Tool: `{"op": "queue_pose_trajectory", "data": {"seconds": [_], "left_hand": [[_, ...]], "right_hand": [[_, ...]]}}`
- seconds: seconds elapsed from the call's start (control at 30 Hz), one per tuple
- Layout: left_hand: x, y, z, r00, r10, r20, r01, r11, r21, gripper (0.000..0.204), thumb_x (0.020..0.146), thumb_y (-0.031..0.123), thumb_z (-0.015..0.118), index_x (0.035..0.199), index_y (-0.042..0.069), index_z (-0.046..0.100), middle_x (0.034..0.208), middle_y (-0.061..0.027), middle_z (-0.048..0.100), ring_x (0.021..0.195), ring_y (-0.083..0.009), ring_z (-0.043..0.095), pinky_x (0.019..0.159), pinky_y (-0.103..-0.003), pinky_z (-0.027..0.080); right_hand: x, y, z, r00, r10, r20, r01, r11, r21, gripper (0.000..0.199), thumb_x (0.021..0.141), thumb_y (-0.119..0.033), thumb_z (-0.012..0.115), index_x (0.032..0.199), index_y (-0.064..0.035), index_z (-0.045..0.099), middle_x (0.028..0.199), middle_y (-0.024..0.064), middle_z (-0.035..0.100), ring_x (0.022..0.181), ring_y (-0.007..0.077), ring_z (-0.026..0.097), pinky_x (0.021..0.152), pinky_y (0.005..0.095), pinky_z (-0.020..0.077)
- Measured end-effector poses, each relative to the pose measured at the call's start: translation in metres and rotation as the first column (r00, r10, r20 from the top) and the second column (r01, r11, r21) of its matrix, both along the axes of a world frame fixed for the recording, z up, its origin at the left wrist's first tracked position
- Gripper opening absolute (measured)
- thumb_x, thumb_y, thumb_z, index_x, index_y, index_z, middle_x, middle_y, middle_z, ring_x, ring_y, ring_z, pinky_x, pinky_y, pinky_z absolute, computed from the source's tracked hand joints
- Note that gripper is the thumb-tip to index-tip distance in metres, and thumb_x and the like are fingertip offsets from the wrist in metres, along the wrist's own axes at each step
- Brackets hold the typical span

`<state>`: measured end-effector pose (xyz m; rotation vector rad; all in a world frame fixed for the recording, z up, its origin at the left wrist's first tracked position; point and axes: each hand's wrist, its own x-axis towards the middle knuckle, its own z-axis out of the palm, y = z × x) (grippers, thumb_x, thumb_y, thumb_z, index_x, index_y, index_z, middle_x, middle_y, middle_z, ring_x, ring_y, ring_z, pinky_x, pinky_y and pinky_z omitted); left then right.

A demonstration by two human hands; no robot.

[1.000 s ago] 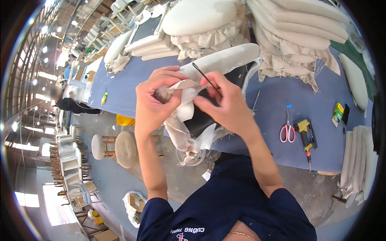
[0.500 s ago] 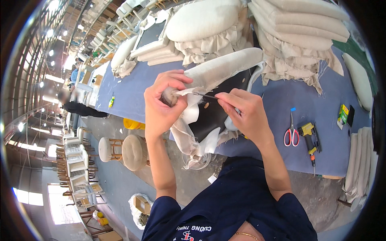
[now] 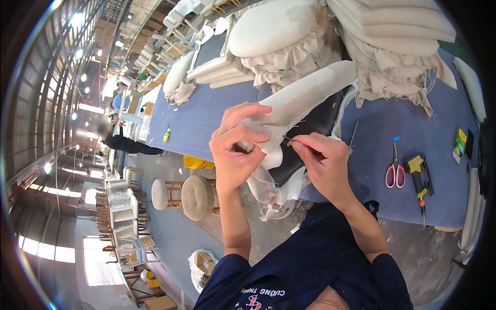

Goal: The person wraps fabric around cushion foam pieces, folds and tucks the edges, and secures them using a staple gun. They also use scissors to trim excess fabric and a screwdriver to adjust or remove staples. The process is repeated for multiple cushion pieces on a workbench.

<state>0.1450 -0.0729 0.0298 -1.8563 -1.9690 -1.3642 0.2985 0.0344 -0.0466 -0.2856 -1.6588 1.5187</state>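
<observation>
A beige upholstered chair pad (image 3: 323,88) with a black underside (image 3: 321,120) is tilted up over the table's near edge. My left hand (image 3: 233,147) is closed round one end of it, with the cover fabric bunched between thumb and fingers. From the pinched fingers of my right hand (image 3: 326,163) sticks a thin dark metal tool (image 3: 287,138). Its tip is close to the fabric edge beside my left thumb; whether they touch I cannot tell. White lining and loose fabric hang below the pad.
On the blue-covered table (image 3: 372,134) lie red-handled scissors (image 3: 395,173), a yellow-black staple gun (image 3: 417,173) and a green-yellow box (image 3: 459,144). Stacked beige cushions (image 3: 274,31) stand at the back. Round stools (image 3: 197,198) are at left; a person (image 3: 129,142) stands farther off.
The whole view has swung, so the scene sits farther right. My right hand has come closer to my left, and less of the tool shows. The fabric end has turned in my left hand.
</observation>
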Motion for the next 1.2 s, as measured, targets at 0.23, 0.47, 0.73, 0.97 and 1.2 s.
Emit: {"op": "queue_pose_trajectory", "data": {"seconds": [0.23, 0.47, 0.73, 0.97, 1.2], "left_hand": [[0.021, -0.003, 0.0, 0.999, 0.047, 0.015, -0.048, 0.999, 0.01, 0.027, 0.052, -0.012, 0.061, 0.072, 0.004, 0.07, 0.117, -0.0126, 0.072, 0.111, -0.0304, 0.063, 0.093, -0.038, 0.051], [0.031, -0.015, -0.007, 0.88, -0.128, 0.457, 0.01, 0.968, 0.253, 0.04, 0.065, 0.022, 0.073, 0.097, -0.001, 0.072, 0.111, -0.0147, 0.053, 0.105, -0.0262, 0.05, 0.105, -0.047, 0.044], [0.054, 0.001, -0.03, 0.913, -0.126, 0.387, 0.121, 0.992, 0.038, 0.06, 0.063, 0.031, 0.072, 0.112, -0.003, 0.067, 0.127, -0.0253, 0.064, 0.123, -0.04, 0.06, 0.106, -0.048, 0.045], [0.059, -0.004, -0.043, 0.881, -0.199, 0.429, 0.157, 0.979, 0.132, 0.063, 0.059, 0.028, 0.072, 0.111, -0.006, 0.067, 0.119, -0.0258, 0.07, 0.128, -0.0457, 0.059, 0.112, -0.052, 0.042], [0.074, -0.016, -0.039, 0.901, -0.169, 0.401, 0.157, 0.986, 0.063, 0.063, 0.054, 0.015, 0.086, 0.111, -0.006, 0.069, 0.118, -0.0244, 0.072, 0.125, -0.0443, 0.062, 0.11, -0.05, 0.045]], "right_hand": [[0.004, -0.012, -0.008, 0.991, -0.119, -0.063, 0.126, 0.984, 0.125, 0.011, 0.09, 0.003, 0.07, 0.101, 0.0034, 0.071, 0.072, 0.0097, 0.063, 0.055, 0.0168, 0.054, 0.052, 0.0286, 0.0412], [0.033, -0.009, -0.018, 0.953, -0.278, -0.123, 0.303, 0.898, 0.319, 0.016, 0.082, 0.006, 0.075, 0.097, 0.0009, 0.072, 0.065, 0.0077, 0.058, 0.05, 0.0186, 0.053, 0.048, 0.03, 0.0403], [0.08, -0.004, -0.013, 0.957, -0.285, -0.046, 0.278, 0.865, 0.417, 0.022, 0.075, 0.008, 0.078, 0.096, 0.003, 0.073, 0.068, 0.0089, 0.062, 0.054, 0.0219, 0.06, 0.05, 0.0294, 0.0464], [0.087, 0.002, 0.005, 0.988, -0.155, -0.001, 0.14, 0.893, 0.428, 0.031, 0.068, 0.012, 0.076, 0.097, 0.0034, 0.071, 0.066, 0.0066, 0.059, 0.054, 0.0194, 0.059, 0.049, 0.0288, 0.0463], [0.104, 0.004, 0.008, 0.976, -0.045, 0.215, -0.028, 0.946, 0.322, 0.014, 0.074, 0.003, 0.076, 0.087, 0.002, 0.07, 0.065, 0.0063, 0.056, 0.05, 0.0204, 0.054, 0.045, 0.0311, 0.0399]]}}
